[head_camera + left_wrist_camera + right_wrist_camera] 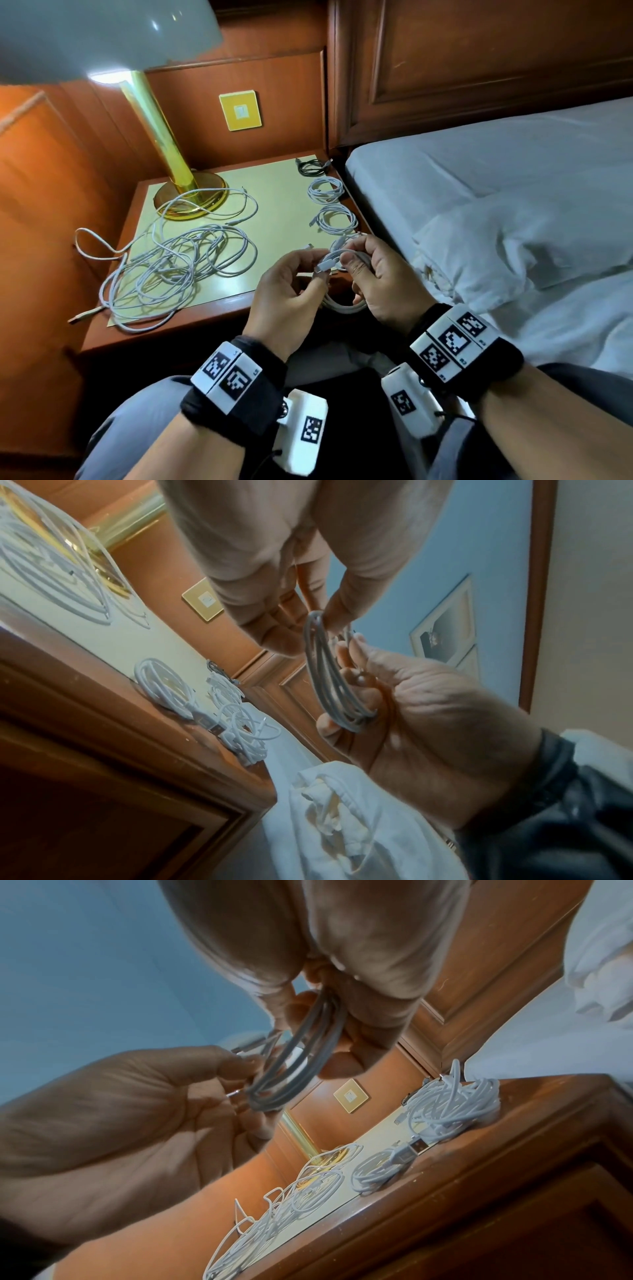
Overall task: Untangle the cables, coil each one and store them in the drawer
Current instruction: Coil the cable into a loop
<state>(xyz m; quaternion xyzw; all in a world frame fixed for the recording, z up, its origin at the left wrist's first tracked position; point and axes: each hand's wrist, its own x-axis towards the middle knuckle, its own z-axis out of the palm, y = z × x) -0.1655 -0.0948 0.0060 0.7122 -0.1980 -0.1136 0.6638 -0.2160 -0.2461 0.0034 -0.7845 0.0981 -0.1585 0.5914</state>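
Both hands hold one coiled white cable [342, 301] in front of the nightstand [212, 308]. My right hand [349, 257] grips the coil's loops [301, 1053] between thumb and fingers. My left hand [318, 270] pinches the same coil [329, 674] near its plug end [323, 265]. A loose tangle of white cables [178, 263] lies on the nightstand's left half. Along its right edge lie a black coil [311, 166] and two white coils [325, 188] [336, 219]; a further white one is partly hidden behind my hands.
A brass lamp [161, 137] stands at the back left of the nightstand, its base [190, 202] under one cable loop. A bed with white linen [513, 212] adjoins on the right. A yellow wall switch [240, 110] is behind. One cable end [82, 317] hangs over the nightstand's front left.
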